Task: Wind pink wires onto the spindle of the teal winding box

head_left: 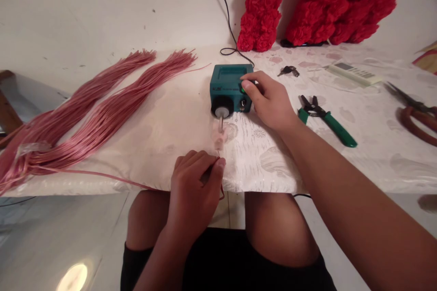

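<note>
At the far left, a brown wooden piece [7,100] pokes in beside the tabletop. Next come two long bunches of pink cords [102,109], lying side by side on a white patterned cloth [300,163] that covers the tabletop. Their far ends fan out, and a clear band [32,148] wraps them near the left edge.

Your left hand [194,191] is at the front edge of the tabletop, above your knees. Its fingers are closed, pinching a thin red-pink cord [222,192]. Just past them sits a small pale pink lump [218,138], right under a thin metal rod [221,122]. The rod sticks out of a black wheel [221,107] on the front of a teal box [228,86]. A black wire [227,9] curls away behind the box.

Your right hand [269,102] is on the box's right side. Your fingers curve over a green knob [243,90] and touch it, but I cannot tell if they grip it.

To the right lie a set of keys [288,71], green-handled pliers [327,120], a white remote [353,73] and scissors [416,118] with dark red handles. Big crinkly red shapes [266,9] stand along the back.
</note>
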`<state>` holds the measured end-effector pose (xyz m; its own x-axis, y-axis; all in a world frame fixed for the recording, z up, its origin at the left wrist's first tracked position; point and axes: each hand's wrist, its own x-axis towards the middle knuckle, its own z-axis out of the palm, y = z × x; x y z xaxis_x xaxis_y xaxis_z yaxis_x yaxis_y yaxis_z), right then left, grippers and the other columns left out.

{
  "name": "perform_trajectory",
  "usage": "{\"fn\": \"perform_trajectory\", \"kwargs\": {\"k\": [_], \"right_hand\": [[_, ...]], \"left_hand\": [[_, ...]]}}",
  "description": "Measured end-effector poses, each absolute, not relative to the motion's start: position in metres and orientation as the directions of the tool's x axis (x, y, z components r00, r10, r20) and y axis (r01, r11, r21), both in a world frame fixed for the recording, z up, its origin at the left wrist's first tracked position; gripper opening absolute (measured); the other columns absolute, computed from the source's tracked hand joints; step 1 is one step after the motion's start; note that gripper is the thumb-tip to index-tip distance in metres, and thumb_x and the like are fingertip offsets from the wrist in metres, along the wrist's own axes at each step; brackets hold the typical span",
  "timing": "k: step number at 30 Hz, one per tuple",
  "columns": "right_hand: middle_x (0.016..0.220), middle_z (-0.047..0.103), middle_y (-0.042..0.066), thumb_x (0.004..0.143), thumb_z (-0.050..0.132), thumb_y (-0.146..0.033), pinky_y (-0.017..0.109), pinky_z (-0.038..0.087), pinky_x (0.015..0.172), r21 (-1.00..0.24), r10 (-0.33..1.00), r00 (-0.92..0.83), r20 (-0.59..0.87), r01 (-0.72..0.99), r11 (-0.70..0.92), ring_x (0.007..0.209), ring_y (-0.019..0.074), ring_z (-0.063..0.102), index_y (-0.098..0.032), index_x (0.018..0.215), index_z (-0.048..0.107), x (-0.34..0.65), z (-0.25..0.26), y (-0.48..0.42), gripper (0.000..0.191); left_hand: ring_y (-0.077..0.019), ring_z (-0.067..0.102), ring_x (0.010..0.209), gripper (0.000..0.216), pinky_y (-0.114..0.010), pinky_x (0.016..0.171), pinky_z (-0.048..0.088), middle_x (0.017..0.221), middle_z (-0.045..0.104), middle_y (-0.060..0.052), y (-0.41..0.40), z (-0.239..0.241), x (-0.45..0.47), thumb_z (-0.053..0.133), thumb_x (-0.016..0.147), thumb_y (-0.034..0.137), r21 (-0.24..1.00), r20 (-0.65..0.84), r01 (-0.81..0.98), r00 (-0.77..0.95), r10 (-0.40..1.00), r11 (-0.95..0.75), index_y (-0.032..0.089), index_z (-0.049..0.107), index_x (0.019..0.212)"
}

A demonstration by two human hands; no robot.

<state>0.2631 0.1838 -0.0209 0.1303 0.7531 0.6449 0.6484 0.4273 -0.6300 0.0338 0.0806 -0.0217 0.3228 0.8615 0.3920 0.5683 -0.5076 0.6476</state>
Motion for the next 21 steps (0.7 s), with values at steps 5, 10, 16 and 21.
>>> {"fn": "perform_trajectory", "kwargs": {"k": [5, 10, 16, 21], "right_hand": [[0.077, 0.065, 0.001, 0.098, 0.053, -0.052, 0.032, 0.047, 0.067, -0.624, 0.751, 0.133, 0.646, 0.66, 0.42, 0.067, 0.017, 0.056, -0.024, 0.107, 0.072, 0.2628, -0.0203, 0.1831, 0.034], [0.075, 0.065, 0.0, 0.098, 0.054, -0.052, 0.033, 0.047, 0.067, -0.635, 0.758, 0.136, 0.638, 0.649, 0.418, 0.065, 0.0169, 0.058, -0.025, 0.106, 0.071, 0.2626, -0.0199, 0.183, 0.034], [0.075, 0.066, 0.0, 0.098, 0.052, -0.057, 0.033, 0.047, 0.067, -0.644, 0.766, 0.132, 0.629, 0.64, 0.419, 0.065, 0.0171, 0.059, -0.024, 0.108, 0.071, 0.2627, -0.0199, 0.1834, 0.039], [0.074, 0.066, 0.0, 0.098, 0.053, -0.054, 0.033, 0.046, 0.066, -0.65, 0.772, 0.135, 0.622, 0.639, 0.411, 0.064, 0.0166, 0.059, -0.024, 0.108, 0.071, 0.2625, -0.0198, 0.1831, 0.036]], "left_hand": [[-0.0172, 0.052, 0.073, 0.024, -0.037, 0.074, 0.038, 0.069, 0.058, 0.002, 0.0799, -0.0216, 0.0338, 0.056, 0.095, 0.017, 0.653, 0.388, 0.57, 0.313, 0.867, -0.498, 0.019, 0.058, 0.072], [-0.0173, 0.053, 0.074, 0.022, -0.037, 0.075, 0.038, 0.07, 0.06, 0.002, 0.0791, -0.0223, 0.0338, 0.057, 0.094, 0.016, 0.653, 0.396, 0.572, 0.301, 0.868, -0.496, 0.019, 0.06, 0.072], [-0.0172, 0.054, 0.074, 0.021, -0.038, 0.076, 0.04, 0.07, 0.062, 0.002, 0.0793, -0.0218, 0.034, 0.059, 0.093, 0.017, 0.666, 0.396, 0.565, 0.285, 0.873, -0.487, 0.019, 0.061, 0.073], [-0.0169, 0.055, 0.075, 0.019, -0.038, 0.077, 0.041, 0.071, 0.064, 0.002, 0.0788, -0.0234, 0.0352, 0.06, 0.092, 0.018, 0.665, 0.409, 0.57, 0.262, 0.874, -0.482, 0.02, 0.063, 0.074]]}}
